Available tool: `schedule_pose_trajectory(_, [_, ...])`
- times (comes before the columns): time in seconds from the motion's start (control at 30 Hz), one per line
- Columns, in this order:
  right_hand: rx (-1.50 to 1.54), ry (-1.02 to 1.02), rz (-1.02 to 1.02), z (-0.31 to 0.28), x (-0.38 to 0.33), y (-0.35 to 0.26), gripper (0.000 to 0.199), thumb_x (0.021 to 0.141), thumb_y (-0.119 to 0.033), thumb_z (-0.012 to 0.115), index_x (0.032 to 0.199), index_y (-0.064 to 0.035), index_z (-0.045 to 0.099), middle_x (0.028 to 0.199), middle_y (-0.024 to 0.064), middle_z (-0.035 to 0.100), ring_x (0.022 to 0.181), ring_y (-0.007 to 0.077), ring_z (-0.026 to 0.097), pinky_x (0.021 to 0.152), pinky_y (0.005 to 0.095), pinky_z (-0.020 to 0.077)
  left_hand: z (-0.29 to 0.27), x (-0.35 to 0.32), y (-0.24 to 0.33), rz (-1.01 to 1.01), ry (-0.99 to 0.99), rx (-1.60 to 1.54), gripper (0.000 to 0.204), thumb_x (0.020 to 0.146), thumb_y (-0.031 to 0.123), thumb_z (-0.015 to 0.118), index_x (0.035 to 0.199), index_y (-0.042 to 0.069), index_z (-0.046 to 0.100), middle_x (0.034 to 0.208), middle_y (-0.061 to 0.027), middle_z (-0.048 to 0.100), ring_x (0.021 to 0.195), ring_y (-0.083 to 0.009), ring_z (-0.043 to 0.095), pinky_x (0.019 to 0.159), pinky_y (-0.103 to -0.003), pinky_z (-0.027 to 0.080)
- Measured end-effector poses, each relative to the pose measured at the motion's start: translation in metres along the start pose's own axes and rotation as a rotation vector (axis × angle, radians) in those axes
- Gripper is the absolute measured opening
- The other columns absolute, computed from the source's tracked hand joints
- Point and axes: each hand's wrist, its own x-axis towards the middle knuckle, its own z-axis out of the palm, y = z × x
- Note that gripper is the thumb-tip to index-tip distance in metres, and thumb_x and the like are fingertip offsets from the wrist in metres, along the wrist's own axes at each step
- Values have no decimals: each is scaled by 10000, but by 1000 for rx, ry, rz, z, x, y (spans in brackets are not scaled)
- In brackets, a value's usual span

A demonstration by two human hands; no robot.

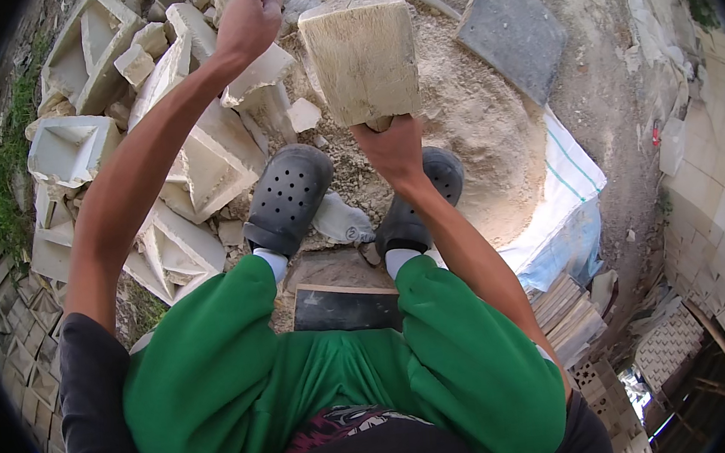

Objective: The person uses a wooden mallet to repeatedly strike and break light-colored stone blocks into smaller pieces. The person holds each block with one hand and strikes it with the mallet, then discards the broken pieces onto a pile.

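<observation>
My right hand (pixel 392 153) is closed round the short handle of a wooden mallet (pixel 361 63). The mallet's broad, pale block head, coated in dust, points away from me above a heap of crushed pale powder (pixel 489 142). At the top, left of the mallet, my left hand (pixel 250 21) has its fingers drawn together. Something thin shows at its fingertips, too small to name. Broken off-white cast blocks (pixel 212 166) with angular hollows lie piled beneath my left forearm. One chunk (pixel 304 114) rests just left of the mallet head.
Powder lies on a white woven sheet (pixel 577 164) with green stripes. A grey slab (pixel 512 34) lies at the far right of it. My grey clogs (pixel 289 190) stand at the heap's near edge. Stacked tiles (pixel 564 317) are at right, and grass (pixel 10 193) grows at left.
</observation>
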Motion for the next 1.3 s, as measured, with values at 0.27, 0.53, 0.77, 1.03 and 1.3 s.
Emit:
schedule_pose_trajectory(0.27, [-158,-53,194,-15,15,7,534,760,-399,797,852,121,713,874,324,708,908,437,721,792,470,563,0,-8,20,-94,-72,51,285,979,136,547,1205,15,671,1061,-135,748,952,-245,723,871,-361,542])
schedule_pose_trajectory(0.53, [-260,-96,236,4,17,37,521,745,-398,811,854,103,715,881,296,720,902,418,725,788,442,568,11,-3,9,-96,-60,-31,269,989,139,545,1185,18,684,1004,-127,747,894,-205,711,816,-326,544])
schedule_pose_trajectory(0.77, [-60,8,78,-13,8,7,510,744,-382,796,840,111,710,862,306,713,868,433,720,771,458,564,16,-4,6,-166,-68,-87,265,987,134,554,1189,23,684,979,-98,740,865,-162,693,789,-308,545])
schedule_pose_trajectory(1.03, [-265,-170,228,8,17,26,554,744,-355,793,921,160,687,820,342,691,838,483,705,771,474,559,15,5,24,-313,-13,-203,262,1017,137,547,1203,1,671,1005,-72,728,896,-138,687,819,-276,545])
schedule_pose_trajectory(1.3, [-30,94,-113,9,9,-1,486,766,-343,789,836,129,692,796,258,725,763,347,735,727,406,561,16,15,45,-378,397,-400,226,918,128,578,1040,3,720,916,-183,733,883,-265,703,830,-379,536])
